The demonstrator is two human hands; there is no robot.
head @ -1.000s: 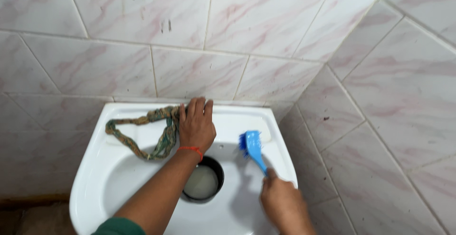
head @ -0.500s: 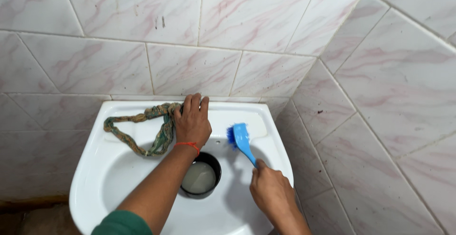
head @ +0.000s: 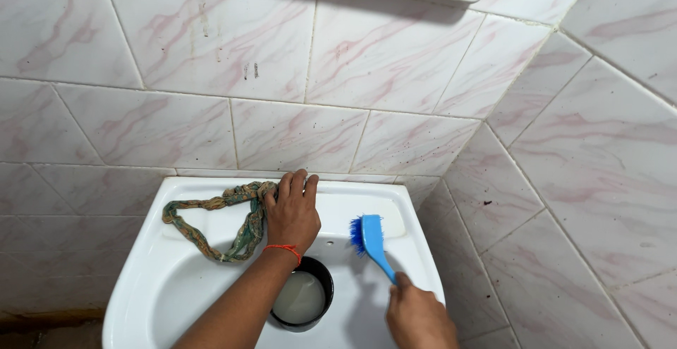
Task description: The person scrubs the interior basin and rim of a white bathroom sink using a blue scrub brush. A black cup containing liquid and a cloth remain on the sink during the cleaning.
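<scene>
Blue scrub brush: your right hand grips its handle, long axis running near-right to far-left, bristles facing left. Your left hand lies flat, open, on the washbasin far ledge, touching the twisted cloth.

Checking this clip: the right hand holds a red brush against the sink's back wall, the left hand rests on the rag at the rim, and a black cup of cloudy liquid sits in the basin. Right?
Not quite. The brush in the right hand is blue, not red, as the head view shows. The rest stands: the left hand rests on the rag at the sink rim, and the black cup of cloudy liquid sits in the basin.
</scene>
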